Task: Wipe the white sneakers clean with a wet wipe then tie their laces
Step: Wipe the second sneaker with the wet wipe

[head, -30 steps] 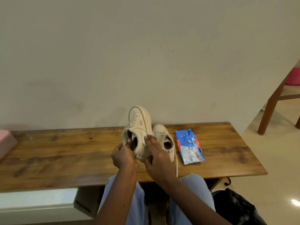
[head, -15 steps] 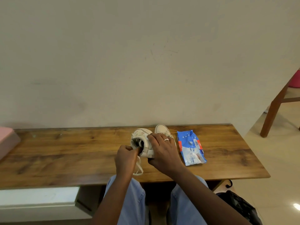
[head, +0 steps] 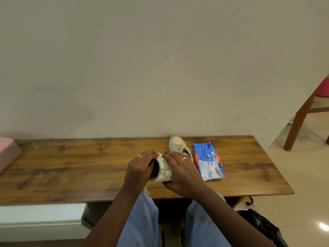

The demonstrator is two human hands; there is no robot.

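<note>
Gripping one white sneaker [head: 162, 169] between two hands, left [head: 140, 166], right [head: 181, 172], second sneaker [head: 178, 145] and one wipes pack [head: 208, 161] on table [head: 71, 166]

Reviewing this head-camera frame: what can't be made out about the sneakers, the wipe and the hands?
- Held sneaker: laces and toe covered by left hand and right hand.
- Wet wipe in use: none discernible; hands cover the spot.
- Second sneaker: heel hidden behind right hand.
- Wipes pack: print too small.
- Pink box: cut by left edge.

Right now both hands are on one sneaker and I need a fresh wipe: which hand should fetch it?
Right hand: the wet wipe pack lies just beside it, away from the left hand.
</note>
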